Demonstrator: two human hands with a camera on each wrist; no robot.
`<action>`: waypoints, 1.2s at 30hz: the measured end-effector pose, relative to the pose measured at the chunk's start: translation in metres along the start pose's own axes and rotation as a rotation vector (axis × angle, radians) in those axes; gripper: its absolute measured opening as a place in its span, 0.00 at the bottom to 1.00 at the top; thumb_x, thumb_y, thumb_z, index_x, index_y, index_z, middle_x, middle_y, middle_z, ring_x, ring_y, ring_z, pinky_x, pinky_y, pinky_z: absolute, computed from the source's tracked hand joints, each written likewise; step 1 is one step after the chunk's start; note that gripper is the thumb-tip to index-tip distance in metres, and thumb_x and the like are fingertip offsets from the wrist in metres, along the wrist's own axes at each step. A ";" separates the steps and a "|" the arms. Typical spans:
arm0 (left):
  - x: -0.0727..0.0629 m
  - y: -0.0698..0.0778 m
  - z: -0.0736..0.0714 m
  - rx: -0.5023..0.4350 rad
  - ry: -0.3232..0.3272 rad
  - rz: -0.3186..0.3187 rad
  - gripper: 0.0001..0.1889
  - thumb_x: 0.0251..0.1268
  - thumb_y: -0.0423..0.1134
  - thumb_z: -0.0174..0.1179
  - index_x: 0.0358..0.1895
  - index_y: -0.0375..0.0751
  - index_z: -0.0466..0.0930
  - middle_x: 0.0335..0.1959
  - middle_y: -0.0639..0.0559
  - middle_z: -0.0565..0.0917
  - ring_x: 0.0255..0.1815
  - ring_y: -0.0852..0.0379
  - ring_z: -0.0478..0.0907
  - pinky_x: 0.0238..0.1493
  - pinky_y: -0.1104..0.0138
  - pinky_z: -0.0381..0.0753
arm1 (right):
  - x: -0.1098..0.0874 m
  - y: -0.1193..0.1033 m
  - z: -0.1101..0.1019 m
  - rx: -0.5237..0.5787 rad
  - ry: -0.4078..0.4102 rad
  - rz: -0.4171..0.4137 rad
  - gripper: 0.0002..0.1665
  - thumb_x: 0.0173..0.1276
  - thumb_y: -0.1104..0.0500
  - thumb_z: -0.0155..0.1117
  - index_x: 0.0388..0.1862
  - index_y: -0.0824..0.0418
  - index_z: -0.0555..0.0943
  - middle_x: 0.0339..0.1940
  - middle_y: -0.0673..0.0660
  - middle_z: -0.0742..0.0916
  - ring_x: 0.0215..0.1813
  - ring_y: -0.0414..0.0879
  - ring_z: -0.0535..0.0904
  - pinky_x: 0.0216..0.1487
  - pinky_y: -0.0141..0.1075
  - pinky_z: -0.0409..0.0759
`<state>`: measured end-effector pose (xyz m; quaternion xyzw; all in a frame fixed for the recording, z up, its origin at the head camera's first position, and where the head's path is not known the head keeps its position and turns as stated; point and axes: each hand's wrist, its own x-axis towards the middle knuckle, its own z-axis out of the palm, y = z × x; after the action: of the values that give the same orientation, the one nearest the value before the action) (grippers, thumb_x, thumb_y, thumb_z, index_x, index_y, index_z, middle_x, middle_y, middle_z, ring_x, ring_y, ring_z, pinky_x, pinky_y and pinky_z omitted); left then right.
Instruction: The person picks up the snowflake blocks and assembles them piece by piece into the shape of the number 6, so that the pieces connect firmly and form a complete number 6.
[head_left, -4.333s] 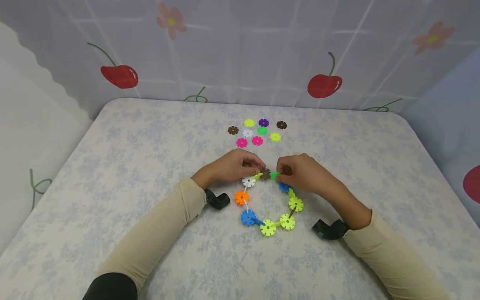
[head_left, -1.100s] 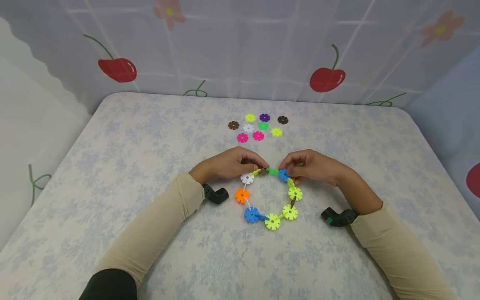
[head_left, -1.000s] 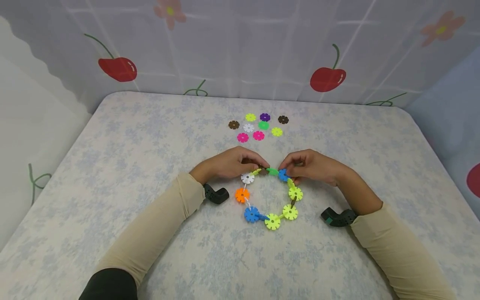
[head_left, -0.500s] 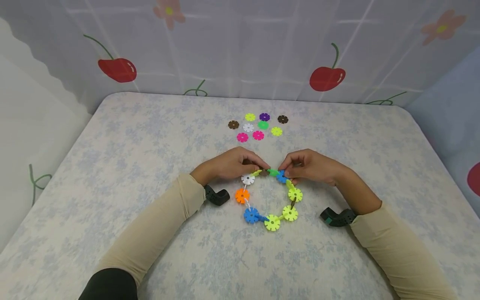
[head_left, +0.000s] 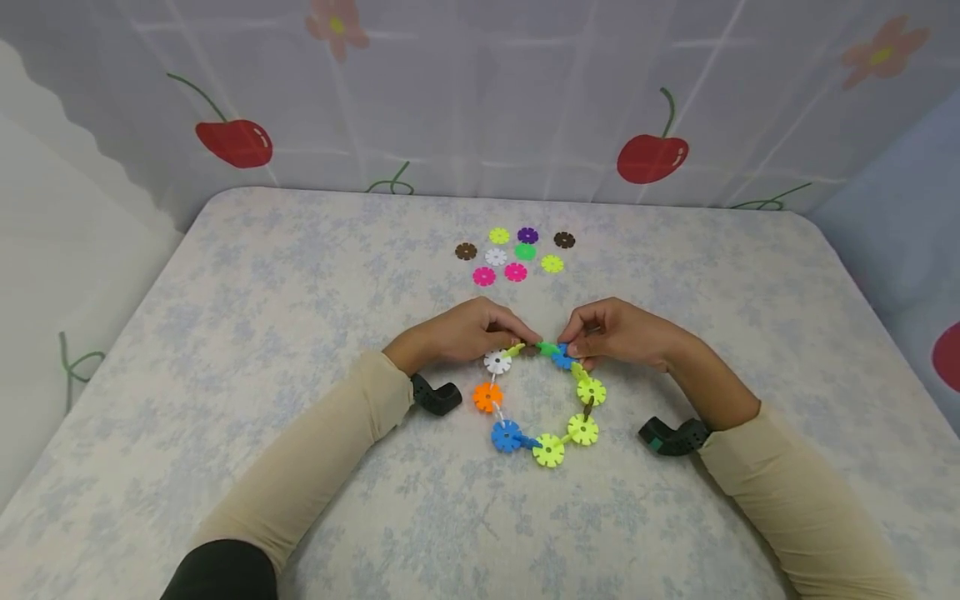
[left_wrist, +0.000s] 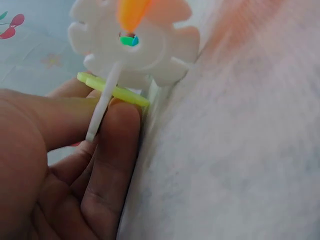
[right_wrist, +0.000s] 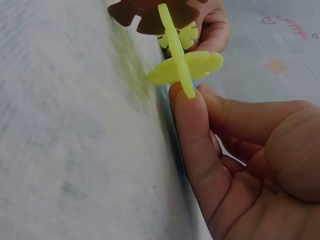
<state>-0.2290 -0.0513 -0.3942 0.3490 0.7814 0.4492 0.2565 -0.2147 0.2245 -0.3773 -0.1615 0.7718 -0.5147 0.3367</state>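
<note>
A ring of slotted plastic snowflake discs lies between the two hands in the head view. My left hand [head_left: 474,329] pinches the brown disc [head_left: 530,351] at the top, beside a yellow disc [left_wrist: 132,97] and a white disc [left_wrist: 160,55]. Between thumb and fingers of my right hand [head_left: 622,335] is the blue disc [head_left: 561,359]. A green disc [head_left: 548,348] bridges the two pinched discs; whether it is fully slotted into the blue one I cannot tell. Yellow discs [right_wrist: 206,62] follow on the right, an orange disc [head_left: 487,398] and another blue disc [head_left: 506,436] on the left.
Several loose discs lie flat beyond the hands, among them a purple disc [head_left: 528,236], a pink disc [head_left: 484,276] and a white loose disc [head_left: 496,257]. The patterned tablecloth [head_left: 315,258] reaches back to a cherry-print curtain [head_left: 480,100].
Since the oldest frame, my right hand has gone from the green disc to the blue one, which now sits closer to the green. Lately the hands have barely moved; the ring's near side shifted slightly.
</note>
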 end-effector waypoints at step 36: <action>-0.006 0.001 -0.003 -0.019 -0.119 0.081 0.23 0.75 0.24 0.47 0.69 0.37 0.74 0.62 0.48 0.79 0.43 0.59 0.73 0.47 0.69 0.72 | -0.024 -0.030 0.022 -0.710 0.100 -0.158 0.16 0.68 0.61 0.71 0.21 0.53 0.78 0.16 0.46 0.76 0.22 0.41 0.69 0.25 0.36 0.68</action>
<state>-0.2268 -0.0572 -0.3912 0.4040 0.7458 0.4451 0.2873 -0.1851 0.2118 -0.3470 -0.3022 0.9030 -0.2464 0.1805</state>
